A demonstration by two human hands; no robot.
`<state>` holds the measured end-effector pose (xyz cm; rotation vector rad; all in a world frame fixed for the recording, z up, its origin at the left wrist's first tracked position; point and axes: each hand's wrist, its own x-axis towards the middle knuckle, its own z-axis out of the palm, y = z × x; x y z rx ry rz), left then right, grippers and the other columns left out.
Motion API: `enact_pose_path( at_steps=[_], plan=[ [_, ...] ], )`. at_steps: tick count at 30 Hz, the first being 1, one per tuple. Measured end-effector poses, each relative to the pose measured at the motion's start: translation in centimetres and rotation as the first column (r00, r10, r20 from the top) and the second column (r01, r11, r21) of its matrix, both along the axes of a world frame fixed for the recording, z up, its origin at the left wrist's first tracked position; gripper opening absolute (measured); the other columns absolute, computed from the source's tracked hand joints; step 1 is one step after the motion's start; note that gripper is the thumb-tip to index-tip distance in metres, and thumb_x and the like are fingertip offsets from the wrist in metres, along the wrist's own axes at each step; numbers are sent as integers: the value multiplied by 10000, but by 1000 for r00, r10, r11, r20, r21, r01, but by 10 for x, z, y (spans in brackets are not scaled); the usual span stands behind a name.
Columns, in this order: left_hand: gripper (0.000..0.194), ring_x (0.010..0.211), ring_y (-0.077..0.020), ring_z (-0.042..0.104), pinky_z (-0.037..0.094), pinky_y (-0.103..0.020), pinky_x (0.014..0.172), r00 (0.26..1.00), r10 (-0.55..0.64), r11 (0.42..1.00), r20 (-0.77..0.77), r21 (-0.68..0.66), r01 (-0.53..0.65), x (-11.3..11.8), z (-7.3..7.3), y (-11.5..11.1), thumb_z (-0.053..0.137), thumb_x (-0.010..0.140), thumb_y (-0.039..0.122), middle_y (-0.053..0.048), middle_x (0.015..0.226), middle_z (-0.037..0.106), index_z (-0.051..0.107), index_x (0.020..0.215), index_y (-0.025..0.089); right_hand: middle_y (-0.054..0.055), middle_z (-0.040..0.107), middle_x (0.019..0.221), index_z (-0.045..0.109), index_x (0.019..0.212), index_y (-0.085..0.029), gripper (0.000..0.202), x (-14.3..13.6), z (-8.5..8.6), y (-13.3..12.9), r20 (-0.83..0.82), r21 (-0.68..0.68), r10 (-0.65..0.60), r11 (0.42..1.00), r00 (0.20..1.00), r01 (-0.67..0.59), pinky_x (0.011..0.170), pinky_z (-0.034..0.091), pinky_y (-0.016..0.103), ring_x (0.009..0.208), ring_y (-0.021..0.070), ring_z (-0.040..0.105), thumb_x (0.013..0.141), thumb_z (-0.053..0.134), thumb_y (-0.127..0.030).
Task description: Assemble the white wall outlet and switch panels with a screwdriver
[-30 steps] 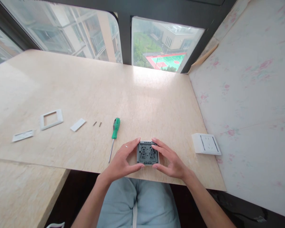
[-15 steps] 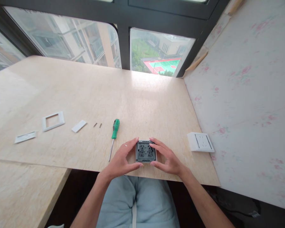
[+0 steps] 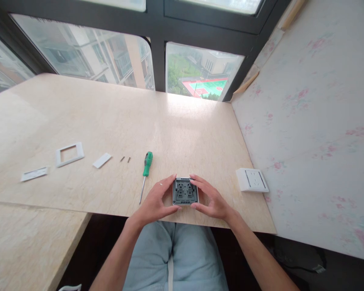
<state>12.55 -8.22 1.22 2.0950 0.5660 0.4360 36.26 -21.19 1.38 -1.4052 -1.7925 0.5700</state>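
Note:
A wall switch module (image 3: 185, 191), dark grey with a pale rim and two rocker mechanisms, lies near the front edge of the counter. My left hand (image 3: 157, 200) grips its left side, thumb at the near edge and fingers at the far corner. On the opposite side my right hand (image 3: 212, 200) holds it the same way, one finger resting over the top right. Left of my hands lies a screwdriver (image 3: 146, 169) with a green handle, its tip toward me. Two small screws (image 3: 125, 159) lie farther left.
A white switch frame (image 3: 69, 154), a white rocker cover (image 3: 102, 160) and another white strip (image 3: 34, 174) lie on the left of the counter (image 3: 170, 125). A white socket box (image 3: 252, 180) juts from the papered wall at right. Windows border the far side.
The view has shifted slightly, so the window sits lower and the wall socket farther left in the picture. Both hands keep their hold on the switch module.

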Motion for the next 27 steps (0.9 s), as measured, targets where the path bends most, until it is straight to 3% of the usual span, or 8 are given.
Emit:
enact_pose_path(
  at_steps=[9,16,27],
  plan=[
    [915,1428,-339,444,370,-549,1180,1000,5,999,17,36,-6,2,-6,-1,772,790,276,-128,1573,439,290,1568,279,145,398,1609,367,1545,-300,746,1,-2,0,2,-5,4,1000,1000,-4,1192,376,536,1489,307,382,894,714,-412],
    [968,1418,-352,458,373,-553,1172,999,12,998,39,63,-14,2,-5,-4,805,753,293,-148,1561,455,288,1571,260,136,375,1624,332,1560,-310,749,0,-5,-3,21,-27,-22,999,1000,23,1194,368,552,1498,317,363,910,693,-394],
    [992,1430,-350,448,360,-548,1180,999,29,998,35,60,-31,4,-6,-6,813,731,277,-160,1562,452,285,1571,242,120,443,1583,419,1516,-327,631,3,-11,-2,-84,-20,-79,997,993,78,1173,398,567,1464,324,418,936,659,-388]
  ],
)
